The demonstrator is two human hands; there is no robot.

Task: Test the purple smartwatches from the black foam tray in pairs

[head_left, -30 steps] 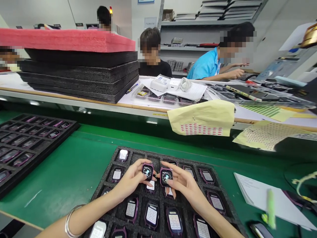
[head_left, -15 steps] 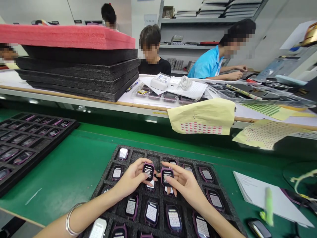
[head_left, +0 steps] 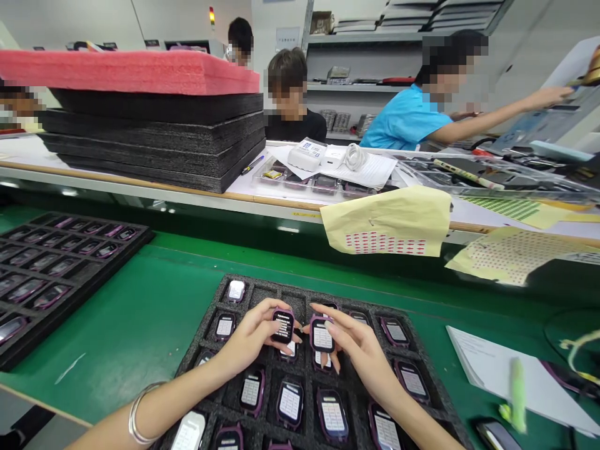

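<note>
A black foam tray (head_left: pixel 262 291) lies on the green bench in front of me, its pockets filled with several purple smartwatch bodies showing lit screens. My left hand (head_left: pixel 248 340) holds one purple watch body (head_left: pixel 283 325) just above the tray, its screen dark with white text. Beside it, my right hand (head_left: pixel 359 350) holds a second purple watch body (head_left: pixel 322 335) showing a white keypad screen. Both watches are tilted up towards me and nearly touch. A silver bangle (head_left: pixel 135 415) circles my left wrist.
A second black tray of watches (head_left: pixel 51 269) sits at the left. Papers (head_left: pixel 487 369) and a green pen (head_left: pixel 517 387) lie at the right. Behind stand stacked black foam sheets under a pink one (head_left: pixel 140 72), yellow label sheets (head_left: pixel 389 222), and several co-workers at the far table.
The screens on both held watches changed: animated faces, then dark text, and the right one now shows a white keypad. The co-worker in blue has stretched an arm out to the right.
</note>
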